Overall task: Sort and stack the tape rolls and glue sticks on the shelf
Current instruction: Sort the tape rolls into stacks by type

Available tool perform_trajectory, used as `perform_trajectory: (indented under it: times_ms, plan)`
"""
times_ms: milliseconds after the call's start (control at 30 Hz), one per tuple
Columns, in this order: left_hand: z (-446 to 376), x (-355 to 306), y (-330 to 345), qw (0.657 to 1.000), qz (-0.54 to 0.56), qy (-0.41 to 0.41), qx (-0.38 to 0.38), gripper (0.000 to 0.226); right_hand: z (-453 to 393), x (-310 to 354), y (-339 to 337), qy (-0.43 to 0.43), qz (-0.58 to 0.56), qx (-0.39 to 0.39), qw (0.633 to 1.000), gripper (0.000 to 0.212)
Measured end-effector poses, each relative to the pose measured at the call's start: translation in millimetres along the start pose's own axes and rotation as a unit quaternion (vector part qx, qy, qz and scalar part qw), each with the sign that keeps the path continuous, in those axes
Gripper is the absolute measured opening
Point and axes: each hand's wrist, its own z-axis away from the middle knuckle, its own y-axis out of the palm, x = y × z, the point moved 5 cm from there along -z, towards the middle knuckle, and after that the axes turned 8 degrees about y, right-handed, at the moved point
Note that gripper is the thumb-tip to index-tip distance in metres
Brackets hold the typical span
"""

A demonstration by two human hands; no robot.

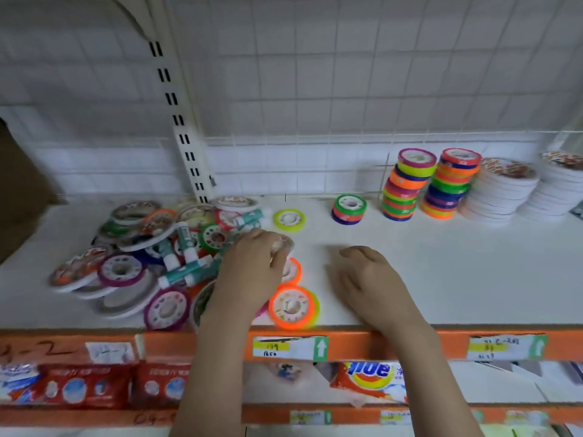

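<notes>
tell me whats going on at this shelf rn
A person is sorting stationery on a white shelf. The left hand grips a pale tape roll at the edge of a jumbled pile of tape rolls and teal glue sticks. The right hand rests on the bare shelf, holding nothing. Further right, two tall stacks of coloured rolls and stacks of white rolls already stand against the back, with a short stack started beside them.

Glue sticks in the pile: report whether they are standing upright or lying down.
Lying down. The teal glue sticks rest on their sides, jumbled among loose tape rolls on the shelf; none stands upright.
</notes>
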Motion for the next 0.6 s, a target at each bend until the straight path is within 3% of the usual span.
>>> perform_trajectory:
  times_ms: [167, 467, 600]
  plan:
    - [4, 28, -9, 1.000, 0.005, -0.016, 0.017, 0.035, 0, 25, 4, -0.015, 0.007, -0.031, 0.999, 0.029]
    - [4, 47, -12, 0.999, 0.008, -0.041, 0.017, 0.028, -16, 28, 23, 0.004, 0.006, 0.028, 1.000, 0.029]
    - [0, 50, -17, 0.999, 0.005, -0.046, 0.001, 0.037, -43, 35, 25, 0.001, 0.013, 0.045, 0.999, 0.034]
